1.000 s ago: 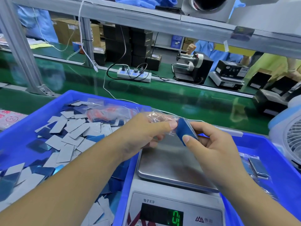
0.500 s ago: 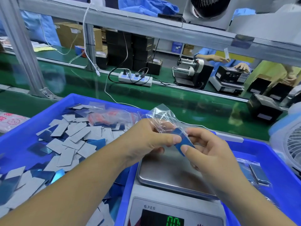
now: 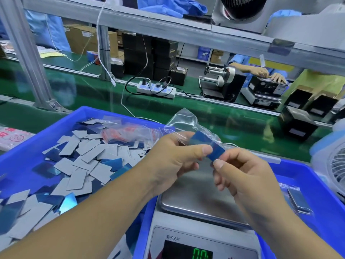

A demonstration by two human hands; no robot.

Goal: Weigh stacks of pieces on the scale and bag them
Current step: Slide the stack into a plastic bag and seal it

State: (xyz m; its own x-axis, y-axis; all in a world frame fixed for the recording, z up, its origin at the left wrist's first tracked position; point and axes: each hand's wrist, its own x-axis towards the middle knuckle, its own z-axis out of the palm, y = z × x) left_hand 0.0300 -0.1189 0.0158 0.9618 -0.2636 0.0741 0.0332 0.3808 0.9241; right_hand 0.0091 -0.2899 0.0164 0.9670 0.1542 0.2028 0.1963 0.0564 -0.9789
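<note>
A small stack of blue pieces (image 3: pixel 207 144) sits partly inside a clear plastic bag (image 3: pixel 183 120), held above the scale's steel pan (image 3: pixel 197 199). My left hand (image 3: pixel 173 157) pinches the bag's mouth with thumb and fingers. My right hand (image 3: pixel 240 174) pinches the stack's near end with thumb and forefinger. The pan is bare and the green display (image 3: pixel 200 254) glows at the bottom edge. Several loose grey and blue pieces (image 3: pixel 78 157) fill the blue tray (image 3: pixel 16 161) on the left.
A second blue tray (image 3: pixel 317 186) on the right holds a filled bag (image 3: pixel 298 200). Spare bags (image 3: pixel 127 131) lie at the left tray's back. A white fan (image 3: pixel 334 165) stands far right. Beyond runs a green conveyor (image 3: pixel 205 116), where another person's hands (image 3: pixel 267 73) work.
The stack has slid further into the bag, and the bag has opened out and risen. Both hands stayed above the scale pan.
</note>
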